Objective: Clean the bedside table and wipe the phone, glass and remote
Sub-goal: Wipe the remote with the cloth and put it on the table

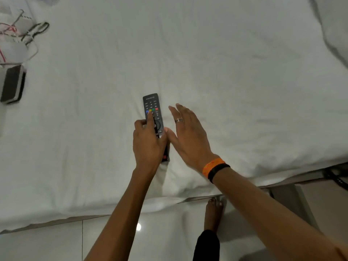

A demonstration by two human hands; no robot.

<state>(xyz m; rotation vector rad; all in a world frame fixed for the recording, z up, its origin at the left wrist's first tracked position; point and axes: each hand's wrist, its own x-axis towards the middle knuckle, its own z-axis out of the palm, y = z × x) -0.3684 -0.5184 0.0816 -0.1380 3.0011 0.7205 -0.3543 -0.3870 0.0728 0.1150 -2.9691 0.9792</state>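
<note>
A black remote (152, 104) with coloured buttons lies lengthwise on the white bed sheet (226, 72), its near end under my left hand. My left hand (148, 140) grips the remote around its middle, thumb laid on the buttons. My right hand (188, 134) hovers just right of the remote with straight fingers and holds nothing; its thumb is close to the remote's right edge. A dark phone (13, 84) lies at the far left edge of the bed. No glass or cloth shows.
A heap of white items and cords (17, 34) sits at the top left. A pillow or duvet fold (335, 31) rises at the top right. Glossy floor tiles (56, 242) and my bare foot (213, 213) are below the bed edge.
</note>
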